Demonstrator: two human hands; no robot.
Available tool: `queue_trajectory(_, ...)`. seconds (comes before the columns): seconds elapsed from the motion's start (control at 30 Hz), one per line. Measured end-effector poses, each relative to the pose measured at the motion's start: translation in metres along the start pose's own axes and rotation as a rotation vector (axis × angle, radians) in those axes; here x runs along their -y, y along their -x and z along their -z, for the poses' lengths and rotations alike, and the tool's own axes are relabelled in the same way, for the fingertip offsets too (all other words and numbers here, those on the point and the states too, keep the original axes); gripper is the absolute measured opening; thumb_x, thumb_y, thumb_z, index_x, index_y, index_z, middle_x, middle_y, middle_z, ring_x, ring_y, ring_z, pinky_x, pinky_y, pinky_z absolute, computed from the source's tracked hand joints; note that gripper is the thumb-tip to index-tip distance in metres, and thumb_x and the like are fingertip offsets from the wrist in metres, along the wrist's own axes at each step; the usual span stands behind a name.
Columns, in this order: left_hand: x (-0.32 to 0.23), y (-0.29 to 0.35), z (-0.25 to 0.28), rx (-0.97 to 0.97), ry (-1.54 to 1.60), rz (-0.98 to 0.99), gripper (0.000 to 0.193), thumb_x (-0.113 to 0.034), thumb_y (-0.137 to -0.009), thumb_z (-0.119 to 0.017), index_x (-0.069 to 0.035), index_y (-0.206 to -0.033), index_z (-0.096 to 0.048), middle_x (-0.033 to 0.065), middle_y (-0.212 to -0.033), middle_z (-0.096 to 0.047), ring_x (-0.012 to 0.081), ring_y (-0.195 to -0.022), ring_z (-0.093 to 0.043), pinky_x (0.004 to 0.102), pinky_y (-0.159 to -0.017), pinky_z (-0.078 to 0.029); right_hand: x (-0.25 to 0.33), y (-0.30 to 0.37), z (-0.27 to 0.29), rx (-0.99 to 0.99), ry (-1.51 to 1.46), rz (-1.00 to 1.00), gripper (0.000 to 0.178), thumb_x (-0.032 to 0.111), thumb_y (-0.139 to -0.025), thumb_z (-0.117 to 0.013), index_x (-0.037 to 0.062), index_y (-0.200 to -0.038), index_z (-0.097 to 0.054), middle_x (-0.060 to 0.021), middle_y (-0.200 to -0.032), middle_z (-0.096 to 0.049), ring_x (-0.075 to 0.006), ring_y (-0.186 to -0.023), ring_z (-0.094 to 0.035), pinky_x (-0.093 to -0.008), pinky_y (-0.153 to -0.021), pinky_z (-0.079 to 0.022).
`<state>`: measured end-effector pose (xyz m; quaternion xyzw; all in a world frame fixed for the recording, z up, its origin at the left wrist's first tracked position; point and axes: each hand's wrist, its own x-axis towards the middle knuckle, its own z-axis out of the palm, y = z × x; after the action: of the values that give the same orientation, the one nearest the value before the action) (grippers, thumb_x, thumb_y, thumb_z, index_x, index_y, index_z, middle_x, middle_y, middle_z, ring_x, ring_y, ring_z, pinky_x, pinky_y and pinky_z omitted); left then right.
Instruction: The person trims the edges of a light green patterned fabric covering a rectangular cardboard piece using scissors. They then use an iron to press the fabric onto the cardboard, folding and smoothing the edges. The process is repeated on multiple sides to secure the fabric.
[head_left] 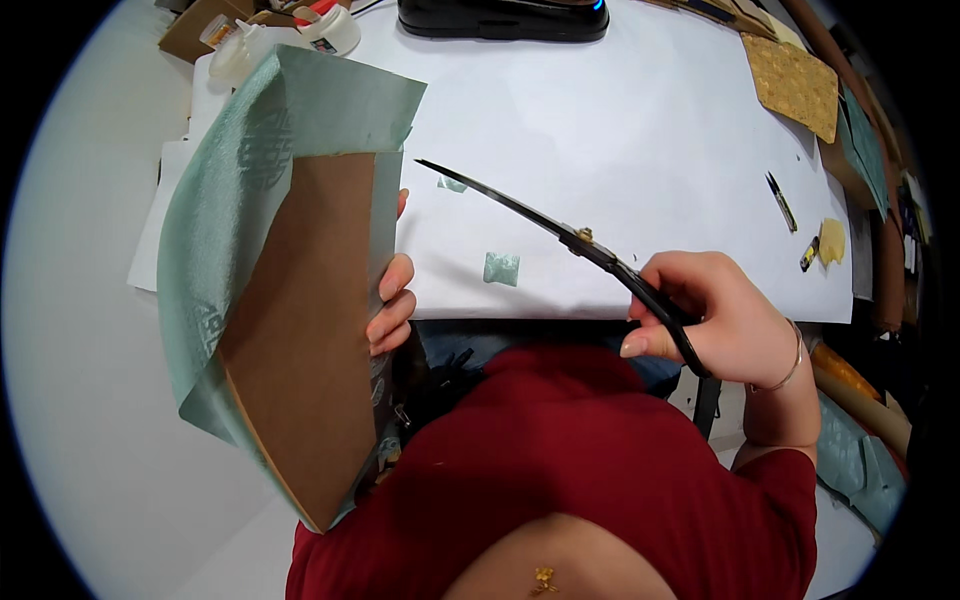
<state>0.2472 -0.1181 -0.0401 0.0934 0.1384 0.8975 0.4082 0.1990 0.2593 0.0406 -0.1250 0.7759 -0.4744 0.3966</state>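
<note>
Fingers of my left hand (392, 305) curl around the right edge of a brown board (310, 310), which stands tilted up at the left. The rest of that hand is behind it. Pale green patterned cloth (225, 190) backs the board and sticks out loosely past its top and left side; along the right edge a strip is folded over. My right hand (710, 310) grips black scissors (600, 255) by the handles. Their blades look closed, pointing up and left, with the tip a little apart from the cloth. Small green scraps (501, 268) lie on the white tabletop (620, 130).
A black device (503, 20) sits at the far edge, with a white jar (333, 33) to its left. At the right are a pen (781, 203), a small yellow-black item (809, 254), a yellow scrap (832, 242), a cork-like sheet (790, 85) and more green material (862, 150).
</note>
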Motion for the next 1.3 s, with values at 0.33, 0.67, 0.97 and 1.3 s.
queue_trajectory(0.33, 0.003, 0.012, 0.005, 0.010, -0.045, 0.024, 0.085, -0.076, -0.094, -0.036, -0.033, -0.163, -0.012, 0.0099, -0.111, -0.055, 0.0244, -0.083, -0.058, 0.0405, -0.077, -0.045, 0.016, -0.013, -0.007, 0.053, 0.022, -0.151, 0.034, 0.020, -0.078, -0.090, 0.0032, -0.088, -0.062, 0.0057, -0.067, -0.053, -0.0016, -0.060, -0.046, -0.0180, -0.054, -0.035)
queue_trajectory(0.67, 0.001, 0.012, 0.010, 0.105, 0.023, -0.012, 0.073, -0.058, -0.104, -0.037, -0.029, -0.164, -0.006, 0.0179, -0.123, -0.054, 0.0331, -0.091, -0.063, 0.0447, -0.078, -0.050, 0.011, -0.016, -0.008, 0.065, -0.058, -0.040, 0.035, 0.024, -0.084, -0.086, 0.0020, -0.080, -0.060, 0.0059, -0.063, -0.051, -0.0017, -0.060, -0.045, -0.0184, -0.052, -0.035)
queue_trajectory(0.97, -0.002, 0.007, 0.008, 0.098, 0.028, 0.000, 0.075, -0.062, -0.102, -0.038, -0.031, -0.163, -0.007, 0.0176, -0.122, -0.054, 0.0337, -0.092, -0.063, 0.0457, -0.078, -0.049, 0.011, -0.017, -0.002, 0.094, -0.112, -0.121, 0.030, 0.020, -0.083, -0.086, 0.0039, -0.086, -0.061, 0.0037, -0.067, -0.058, -0.0020, -0.060, -0.051, -0.0179, -0.053, -0.038)
queue_trajectory(1.3, -0.004, 0.005, -0.004, 0.005, -0.008, 0.017, 0.079, -0.070, -0.098, -0.033, -0.032, -0.163, -0.012, 0.0120, -0.114, -0.054, 0.0265, -0.085, -0.059, 0.0414, -0.077, -0.046, 0.007, -0.018, 0.000, 0.093, -0.117, -0.085, 0.035, 0.026, -0.084, -0.085, 0.0029, -0.080, -0.059, 0.0030, -0.063, -0.056, -0.0035, -0.059, -0.051, -0.0188, -0.053, -0.040)
